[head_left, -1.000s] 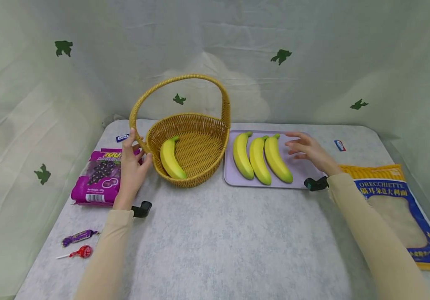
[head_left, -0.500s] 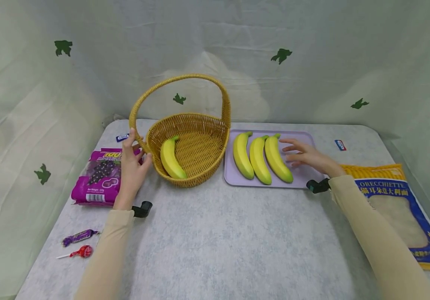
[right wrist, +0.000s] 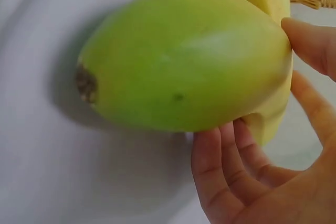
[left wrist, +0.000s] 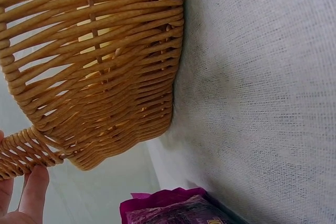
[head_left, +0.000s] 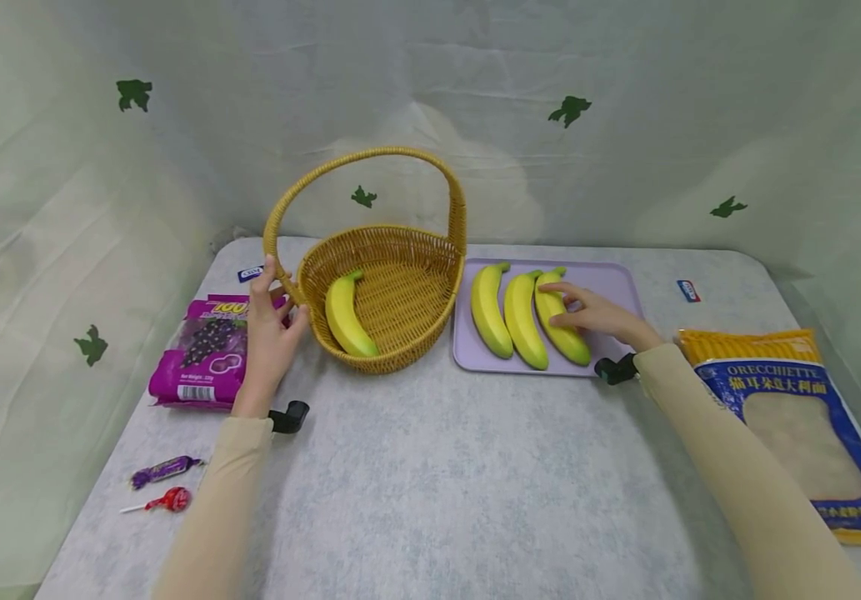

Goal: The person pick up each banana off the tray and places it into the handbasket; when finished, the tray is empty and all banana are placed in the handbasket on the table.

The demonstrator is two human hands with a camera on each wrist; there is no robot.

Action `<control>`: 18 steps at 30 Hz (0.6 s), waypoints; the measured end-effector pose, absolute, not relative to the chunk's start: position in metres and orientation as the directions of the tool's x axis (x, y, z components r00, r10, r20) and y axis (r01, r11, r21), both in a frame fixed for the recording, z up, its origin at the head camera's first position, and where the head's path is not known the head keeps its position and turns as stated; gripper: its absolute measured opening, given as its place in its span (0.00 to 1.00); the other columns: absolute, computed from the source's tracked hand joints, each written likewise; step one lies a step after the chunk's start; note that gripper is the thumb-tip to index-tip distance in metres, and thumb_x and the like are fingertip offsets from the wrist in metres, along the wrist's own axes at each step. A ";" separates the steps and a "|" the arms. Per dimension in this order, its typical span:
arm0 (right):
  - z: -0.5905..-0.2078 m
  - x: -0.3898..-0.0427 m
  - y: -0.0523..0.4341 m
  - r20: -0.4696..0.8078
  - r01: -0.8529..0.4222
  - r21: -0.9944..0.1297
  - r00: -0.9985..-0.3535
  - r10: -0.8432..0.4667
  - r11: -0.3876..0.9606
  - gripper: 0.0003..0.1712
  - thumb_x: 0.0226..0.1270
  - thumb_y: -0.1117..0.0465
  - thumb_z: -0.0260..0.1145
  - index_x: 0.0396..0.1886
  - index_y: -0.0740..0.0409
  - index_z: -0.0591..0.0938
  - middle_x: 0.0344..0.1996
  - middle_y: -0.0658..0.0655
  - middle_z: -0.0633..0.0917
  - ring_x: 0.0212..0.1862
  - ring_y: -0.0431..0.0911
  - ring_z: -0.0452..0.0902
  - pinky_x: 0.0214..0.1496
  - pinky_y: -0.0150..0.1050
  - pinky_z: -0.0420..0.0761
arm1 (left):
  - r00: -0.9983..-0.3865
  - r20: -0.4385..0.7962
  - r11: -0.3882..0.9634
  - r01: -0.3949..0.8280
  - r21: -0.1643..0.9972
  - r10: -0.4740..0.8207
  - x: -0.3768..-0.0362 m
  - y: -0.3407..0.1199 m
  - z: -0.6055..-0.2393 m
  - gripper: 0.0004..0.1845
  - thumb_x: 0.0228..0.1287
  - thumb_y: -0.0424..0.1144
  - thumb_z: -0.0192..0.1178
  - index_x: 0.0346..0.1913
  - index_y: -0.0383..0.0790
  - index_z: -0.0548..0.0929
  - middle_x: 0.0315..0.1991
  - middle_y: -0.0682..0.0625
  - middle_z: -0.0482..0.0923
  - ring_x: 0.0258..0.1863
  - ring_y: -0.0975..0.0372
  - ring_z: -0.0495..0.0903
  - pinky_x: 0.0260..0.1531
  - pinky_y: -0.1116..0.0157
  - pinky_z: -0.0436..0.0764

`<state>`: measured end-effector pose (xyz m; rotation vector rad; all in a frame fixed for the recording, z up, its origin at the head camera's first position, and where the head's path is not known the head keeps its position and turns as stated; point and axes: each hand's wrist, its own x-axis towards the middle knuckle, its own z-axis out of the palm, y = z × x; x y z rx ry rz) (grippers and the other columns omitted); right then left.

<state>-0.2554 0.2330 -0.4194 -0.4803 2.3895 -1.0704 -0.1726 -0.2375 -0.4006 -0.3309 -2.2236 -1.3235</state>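
My left hand (head_left: 271, 342) holds the wicker basket (head_left: 407, 287) where its tall handle (head_left: 272, 233) meets the rim on the left. In the left wrist view, fingertips lie against the woven handle base (left wrist: 23, 153). One banana (head_left: 347, 321) lies inside the basket. To the right, a lilac tray (head_left: 621, 277) bears three bananas in a row. My right hand (head_left: 601, 318) grips the rightmost banana (head_left: 548, 307) with thumb on one side and fingers on the other. The right wrist view shows its green end (right wrist: 173, 61) close up, over the tray.
A purple candy bag (head_left: 197, 358) lies left of the basket, partly behind my left hand. A wrapped candy (head_left: 166, 472) and a red lollipop (head_left: 175, 499) lie nearer. On the right are an orecchiette bag (head_left: 790, 425) and a small wrapped sweet (head_left: 688, 291).
My right hand has moved left from beside the rightmost banana and now grips it. The left hand stays at the basket handle. The whole head view has shifted slightly.
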 end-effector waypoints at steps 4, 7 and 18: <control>-0.418 -0.253 0.232 -0.258 -0.111 -0.787 -0.835 -0.487 0.607 0.37 0.68 0.55 0.63 0.73 0.55 0.59 0.69 0.66 0.59 0.63 0.63 0.57 0.60 0.60 0.67 | -0.832 0.552 0.494 0.457 0.740 -0.057 -0.171 -0.235 -0.399 0.44 0.64 0.21 0.53 0.73 0.61 0.49 0.61 0.34 0.57 0.58 0.40 0.68 0.57 0.41 0.70; -0.415 -0.249 0.233 -0.240 -0.093 -0.824 -0.836 -0.493 0.559 0.37 0.68 0.56 0.63 0.72 0.55 0.60 0.70 0.64 0.58 0.64 0.62 0.56 0.58 0.58 0.70 | -0.830 0.555 0.494 0.461 0.737 -0.053 -0.164 -0.228 -0.388 0.45 0.62 0.18 0.52 0.73 0.60 0.49 0.61 0.30 0.56 0.57 0.37 0.67 0.56 0.38 0.68; -0.390 -0.235 0.223 -0.194 -0.090 -0.900 -0.794 -0.576 0.427 0.37 0.68 0.57 0.62 0.74 0.48 0.60 0.71 0.59 0.56 0.68 0.57 0.51 0.61 0.56 0.71 | -0.836 0.544 0.504 0.440 0.743 -0.072 -0.172 -0.234 -0.399 0.46 0.62 0.18 0.52 0.73 0.62 0.48 0.61 0.31 0.56 0.58 0.39 0.68 0.57 0.40 0.69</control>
